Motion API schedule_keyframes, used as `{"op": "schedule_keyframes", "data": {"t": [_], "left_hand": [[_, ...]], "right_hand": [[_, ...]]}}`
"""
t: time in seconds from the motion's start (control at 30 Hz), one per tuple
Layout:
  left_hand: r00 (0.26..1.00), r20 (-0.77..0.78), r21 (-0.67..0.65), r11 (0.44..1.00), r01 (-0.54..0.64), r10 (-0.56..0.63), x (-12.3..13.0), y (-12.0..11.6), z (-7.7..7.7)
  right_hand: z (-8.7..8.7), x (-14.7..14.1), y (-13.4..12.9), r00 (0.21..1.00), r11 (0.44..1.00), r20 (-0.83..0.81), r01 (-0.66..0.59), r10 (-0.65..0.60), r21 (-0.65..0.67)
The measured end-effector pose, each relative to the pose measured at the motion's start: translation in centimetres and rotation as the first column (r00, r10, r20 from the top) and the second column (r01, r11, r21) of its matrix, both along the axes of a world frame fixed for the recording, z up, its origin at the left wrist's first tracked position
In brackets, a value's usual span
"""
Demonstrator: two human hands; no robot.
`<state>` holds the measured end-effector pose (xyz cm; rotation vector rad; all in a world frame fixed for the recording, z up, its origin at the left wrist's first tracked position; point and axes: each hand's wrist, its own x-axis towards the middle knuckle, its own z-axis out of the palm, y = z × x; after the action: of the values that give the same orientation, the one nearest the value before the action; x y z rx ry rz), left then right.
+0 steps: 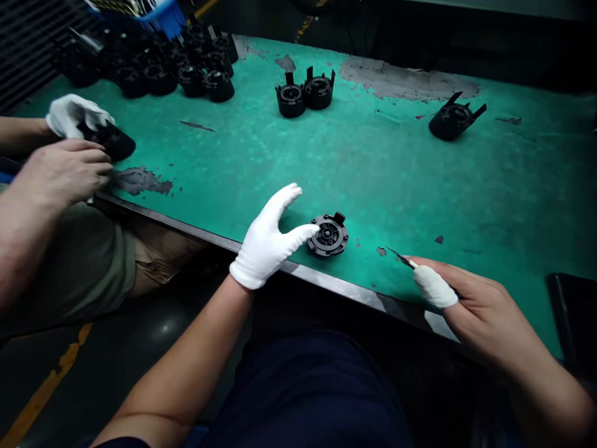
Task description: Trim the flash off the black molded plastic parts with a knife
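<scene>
My left hand point(270, 242), in a white glove, is open with thumb and fingers spread. Its thumb tip reaches over the edge of a round black plastic part point(328, 235), which lies near the front edge of the green tabletop; whether it touches I cannot tell. To the right, my right hand point(471, 302) is closed on a small knife point(400, 256) with a thin pointed blade aimed left. A white cover wraps the thumb of this hand; the other fingers are bare and partly hidden.
Two black cup-shaped parts point(305, 93) stand at the back, another point(451, 119) at the right. Several more point(186, 68) crowd the back left near a blue bin point(163, 18). At left, a co-worker's hands point(69, 155) hold a black part point(116, 142). A dark object point(576, 317) sits far right.
</scene>
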<state>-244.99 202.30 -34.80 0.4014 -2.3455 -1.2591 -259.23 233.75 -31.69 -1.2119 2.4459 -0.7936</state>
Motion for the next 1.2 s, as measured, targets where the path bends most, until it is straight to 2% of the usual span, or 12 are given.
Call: {"op": "schedule_keyframes", "data": {"t": [0.07,0.1,0.17,0.27,0.33,0.43,0.53,0.77,0.9,1.07,1.2], "left_hand": [[1.0,0.008,0.099,0.995,0.001,-0.002,0.0,0.9,-0.5],[0.999,0.024,0.107,0.994,0.02,-0.023,-0.2,1.7,-0.7],[0.999,0.044,0.048,0.999,0.022,-0.024,-0.9,3.4,-1.3],[0.998,0.013,-0.043,0.997,-0.059,0.06,-2.1,5.4,-1.8],[1.0,0.004,-0.064,0.998,-0.019,0.019,-2.4,5.8,-1.9],[0.993,0.002,-0.081,0.99,0.116,-0.116,-2.0,5.6,-1.8],[0.987,0.0,-0.071,0.985,0.157,-0.158,-1.6,5.2,-1.8],[0.983,-0.004,-0.064,0.981,0.183,-0.184,-2.0,4.8,-2.0],[0.986,-0.014,-0.081,0.983,0.166,-0.168,-2.1,4.9,-2.0],[0.987,-0.002,-0.1,0.982,0.161,-0.162,-2.0,5.1,-1.9],[0.99,0.011,-0.105,0.984,0.143,-0.143,-2.1,5.3,-2.1]], "right_hand": [[-0.2,-0.2,-0.5,0.999,0.999,-0.014,-0.05,0.05,0.009],[-0.4,-0.4,-1.0,0.997,0.997,-0.021,-0.079,0.08,0.023],[-0.5,-1.1,-2.2,0.992,0.992,-0.044,-0.112,0.115,0.062],[-0.2,-2.3,-4.2,0.985,0.982,-0.091,-0.137,0.149,0.131],[0.2,-3.1,-5.1,0.97,0.96,-0.093,-0.204,0.225,0.193],[0.5,-3.8,-5.5,0.933,0.908,-0.056,-0.33,0.355,0.259],[0.0,-4.1,-5.4,0.906,0.882,-0.085,-0.376,0.414,0.283],[-0.4,-3.9,-6.8,0.847,0.882,-0.345,-0.262,0.404,0.391],[-0.1,-3.4,-7.1,0.849,0.897,-0.38,-0.215,0.367,0.386],[-0.4,-2.6,-6.6,0.873,0.915,-0.337,-0.247,0.353,0.32],[-0.6,-1.8,-7.0,0.872,0.923,-0.386,-0.165,0.302,0.349]]}}
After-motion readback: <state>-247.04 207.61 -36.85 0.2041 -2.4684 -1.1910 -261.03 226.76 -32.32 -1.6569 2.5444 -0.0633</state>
